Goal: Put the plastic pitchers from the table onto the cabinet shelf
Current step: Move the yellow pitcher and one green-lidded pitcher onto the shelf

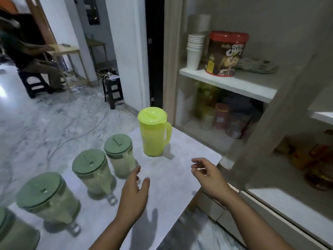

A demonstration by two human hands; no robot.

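Yellow pitcher [154, 134] and four green ones still on the table [180, 186], none I can confirm on the shelf [228, 82]; left hand [134, 193] and right hand [209, 175] both open, empty.

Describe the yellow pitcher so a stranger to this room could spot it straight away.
Start at the white table that stands against the open cabinet. At the table's far end, nearest the cabinet shelves, stands the yellow pitcher, upright, lid on, handle towards the cabinet. The pitchers lined up to its left are clear with dull green lids; only this one is bright yellow-green throughout.
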